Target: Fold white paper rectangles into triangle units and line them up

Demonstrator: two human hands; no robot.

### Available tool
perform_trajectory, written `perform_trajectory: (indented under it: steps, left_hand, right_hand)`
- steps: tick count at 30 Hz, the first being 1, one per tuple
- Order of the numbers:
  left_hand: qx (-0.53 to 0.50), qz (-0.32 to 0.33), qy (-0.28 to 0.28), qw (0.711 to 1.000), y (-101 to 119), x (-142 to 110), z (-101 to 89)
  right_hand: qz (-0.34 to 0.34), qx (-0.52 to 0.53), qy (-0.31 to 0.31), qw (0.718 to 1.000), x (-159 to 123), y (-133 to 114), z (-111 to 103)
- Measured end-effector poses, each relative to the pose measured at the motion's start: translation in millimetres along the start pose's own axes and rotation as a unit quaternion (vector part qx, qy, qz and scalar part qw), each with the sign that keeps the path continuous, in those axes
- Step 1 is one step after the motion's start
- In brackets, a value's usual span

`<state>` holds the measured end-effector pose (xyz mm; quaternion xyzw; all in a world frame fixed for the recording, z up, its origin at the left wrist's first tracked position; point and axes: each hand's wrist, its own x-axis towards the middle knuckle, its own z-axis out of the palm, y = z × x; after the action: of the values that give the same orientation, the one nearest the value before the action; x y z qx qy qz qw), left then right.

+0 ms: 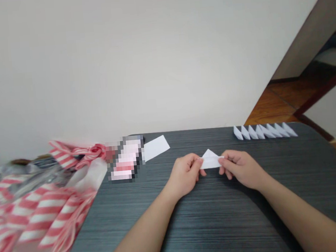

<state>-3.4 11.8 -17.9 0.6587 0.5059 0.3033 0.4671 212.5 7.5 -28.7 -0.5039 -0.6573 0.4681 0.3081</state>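
A small folded white paper piece (210, 159) with a pointed top is pinched between my two hands, above the dark table's middle. My left hand (184, 174) grips its left end between thumb and fingers. My right hand (240, 169) grips its right end the same way. A flat white paper sheet (156, 148) lies on the table at the far edge, up and to the left of my hands. A row of several folded white paper pieces (264, 131) stands along the far right edge.
A dark grey wood-grain table (223, 223) fills the lower middle. A pixelated pink and white object (125, 158) lies at its far left corner. A pink-and-white striped bag (36, 208) and grey fabric heap up at the left. A white wall stands behind; a wooden floor shows at right.
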Motion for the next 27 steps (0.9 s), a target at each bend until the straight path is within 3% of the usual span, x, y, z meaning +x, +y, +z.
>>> perform_trajectory:
  steps: [20, 27]
  left_hand:
    - [-0.07, 0.007, 0.025, 0.997, -11.5, 4.3, 3.7]
    - [-0.05, 0.018, -0.022, 0.998, -10.6, 2.3, 2.1]
  right_hand:
    - [0.001, 0.003, 0.008, 1.0, -0.1, 3.1, 0.5]
    - [-0.012, 0.019, -0.04, 0.999, -2.3, 1.0, 2.1]
